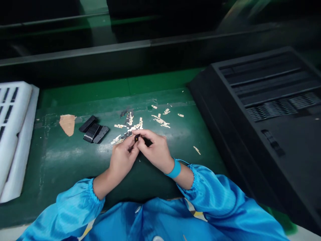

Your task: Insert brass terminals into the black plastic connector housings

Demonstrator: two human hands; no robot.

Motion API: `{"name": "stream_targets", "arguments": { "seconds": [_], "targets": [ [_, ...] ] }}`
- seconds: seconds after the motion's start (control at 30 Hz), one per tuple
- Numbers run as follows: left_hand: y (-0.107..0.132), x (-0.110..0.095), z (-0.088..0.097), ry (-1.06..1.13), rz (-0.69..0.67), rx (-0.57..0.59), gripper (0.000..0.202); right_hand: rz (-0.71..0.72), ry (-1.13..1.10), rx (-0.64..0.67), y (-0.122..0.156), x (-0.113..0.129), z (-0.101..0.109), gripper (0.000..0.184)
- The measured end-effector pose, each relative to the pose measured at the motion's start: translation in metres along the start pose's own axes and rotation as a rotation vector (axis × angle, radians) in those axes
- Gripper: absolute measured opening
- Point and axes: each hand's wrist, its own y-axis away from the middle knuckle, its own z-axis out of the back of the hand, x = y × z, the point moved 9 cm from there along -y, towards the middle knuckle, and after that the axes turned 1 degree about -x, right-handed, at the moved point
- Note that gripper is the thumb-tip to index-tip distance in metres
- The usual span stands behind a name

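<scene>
My left hand (122,158) and my right hand (158,151) meet over the middle of the green mat, fingers closed in a pinch. Between the fingertips is a small black part (136,138) with a yellowish spot; the fingers cover most of it. Just beyond the hands lies a loose heap of small pale metal strips (136,126), some of them dark. More pale strips (160,119) are scattered to the right. A stack of flat black plastic pieces (94,131), some fanned out, rests left of my left hand. A blue band circles my right wrist.
A brown scrap of paper or card (67,125) lies on the green mat (67,167) at the left. White slotted foam trays (25,110) stand at the left edge. A large black tray (250,160) with rows of parts fills the right side. A dark raised ledge (125,55) runs along the back.
</scene>
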Motion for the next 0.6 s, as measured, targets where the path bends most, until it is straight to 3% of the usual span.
{"name": "stream_targets", "arguments": {
  "seconds": [0.2, 0.47, 0.6],
  "targets": [
    [-0.008, 0.005, -0.006, 0.341, 0.088, 0.116, 0.021, -0.107, -0.163, 0.057, -0.004, -0.012, -0.004, 0.026],
    [-0.007, 0.003, -0.007, 0.380, 0.082, 0.147, 0.016, -0.196, -0.345, 0.085, -0.007, -0.017, -0.008, 0.015],
    [-0.006, 0.002, -0.006, 0.269, 0.027, 0.150, 0.016, -0.221, -0.409, 0.118, -0.007, -0.019, -0.012, 0.013]
  ]
}}
